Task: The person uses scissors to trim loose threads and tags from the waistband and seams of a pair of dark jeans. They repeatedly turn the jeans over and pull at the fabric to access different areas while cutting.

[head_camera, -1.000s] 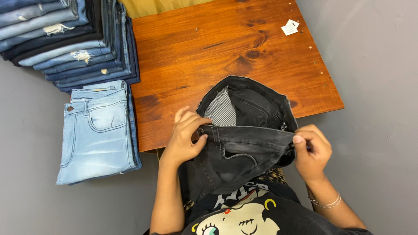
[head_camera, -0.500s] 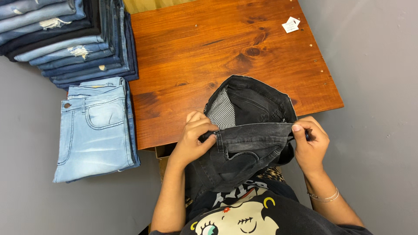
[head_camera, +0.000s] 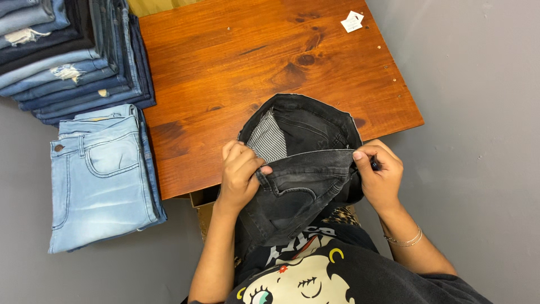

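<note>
Black jeans (head_camera: 298, 169) lay at the near edge of the wooden table (head_camera: 236, 62), waistband pinched shut in the left hand (head_camera: 241, 175) and the right hand (head_camera: 379, 175). Since a second before, the hands had barely shifted; the waistband stayed stretched open, striped pocket lining (head_camera: 269, 141) showing.

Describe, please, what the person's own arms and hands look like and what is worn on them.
Both forearms are bare, with no sleeves or gloves. The right hand has a thin beaded bracelet at its wrist; the left hand wears nothing visible.
</note>
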